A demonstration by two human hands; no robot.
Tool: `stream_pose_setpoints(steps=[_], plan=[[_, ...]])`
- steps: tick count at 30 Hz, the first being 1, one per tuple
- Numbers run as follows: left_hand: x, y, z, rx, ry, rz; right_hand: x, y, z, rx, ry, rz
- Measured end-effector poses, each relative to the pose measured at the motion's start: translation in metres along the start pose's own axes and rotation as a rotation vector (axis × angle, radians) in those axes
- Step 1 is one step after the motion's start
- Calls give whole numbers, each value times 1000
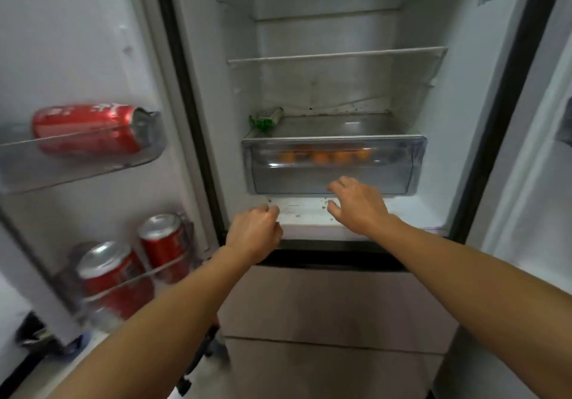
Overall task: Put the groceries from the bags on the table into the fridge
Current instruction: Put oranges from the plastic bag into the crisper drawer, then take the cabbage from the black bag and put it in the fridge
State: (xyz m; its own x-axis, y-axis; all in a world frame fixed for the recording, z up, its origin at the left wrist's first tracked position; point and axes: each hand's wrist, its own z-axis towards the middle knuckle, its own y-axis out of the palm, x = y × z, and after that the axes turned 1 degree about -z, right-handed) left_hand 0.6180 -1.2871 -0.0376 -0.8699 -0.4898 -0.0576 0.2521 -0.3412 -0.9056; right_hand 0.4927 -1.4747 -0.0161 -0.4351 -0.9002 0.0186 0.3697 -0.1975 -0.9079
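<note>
"Where are the groceries?"
"Round orange fruits lie in the clear plastic fridge drawer. Red metal cans sit in the door racks."
"And each grip?"
"The left hand is curled and empty. The right hand is spread wide, just before that drawer."

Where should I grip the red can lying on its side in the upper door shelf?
I would grip the red can around its middle, coming from above: it lies on its side, and the clear rail of the door shelf covers its lower part, so only the upper side is free.
</note>
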Motion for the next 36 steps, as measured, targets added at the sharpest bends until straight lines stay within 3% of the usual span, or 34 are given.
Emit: stream_pose_setpoints(steps=[15,27,36], plan=[[14,-86,-356,-280,-579,236,-201,4,-187,-142,-607,310],[2,-244,-684,-232,-1161,338,-498,-90,-352,-61,-1150,489],[-15,-370,-937,-318,-1411,505,-726,-180,-531,-35,-1393,661]])
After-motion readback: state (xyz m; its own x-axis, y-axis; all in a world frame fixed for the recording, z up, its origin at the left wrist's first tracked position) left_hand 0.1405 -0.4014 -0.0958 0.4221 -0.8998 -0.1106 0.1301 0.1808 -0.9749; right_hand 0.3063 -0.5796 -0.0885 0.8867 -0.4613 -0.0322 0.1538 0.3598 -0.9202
